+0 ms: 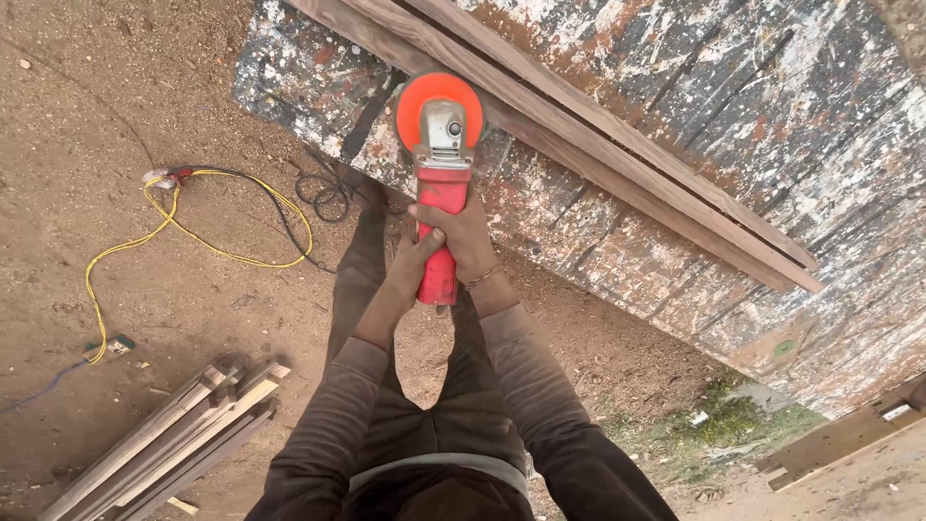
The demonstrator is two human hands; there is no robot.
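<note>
**Red angle grinder with orange disc, held in 2 hands over a paint-spattered table**

Red-bodied electric angle grinder (441, 203) with a grey metal head and a round orange sanding disc (439, 108): 1 unit. Its long axis runs straight away from the person, disc end far, handle end near. The disc sits over the near edge of the paint-spattered work table (733, 106), at or just beside the closest of the long brown wooden strips (598, 145); whether disc and wood touch cannot be told.

Right hand (461, 236): fingers closed fully around the grinder body, just behind the grey head; a thin bracelet shows at the wrist. This is the hand nearer the disc.

Left hand (417, 256): fingers wrapped shut around the same body from the left, slightly behind the right hand, toward the tail of the handle. Both hands lie on the near side of the disc, along the tool's axis.

Long brown wooden strips: at least 2, laid side by side on the table, running diagonally away to the right of the grinder.

Yellow electric cable (174, 227): 1, looped on the sandy ground left of the grinder.

Stack of pale cut wooden battens (174, 439): 1 pile, on the ground left of and nearer than the grinder.
</note>
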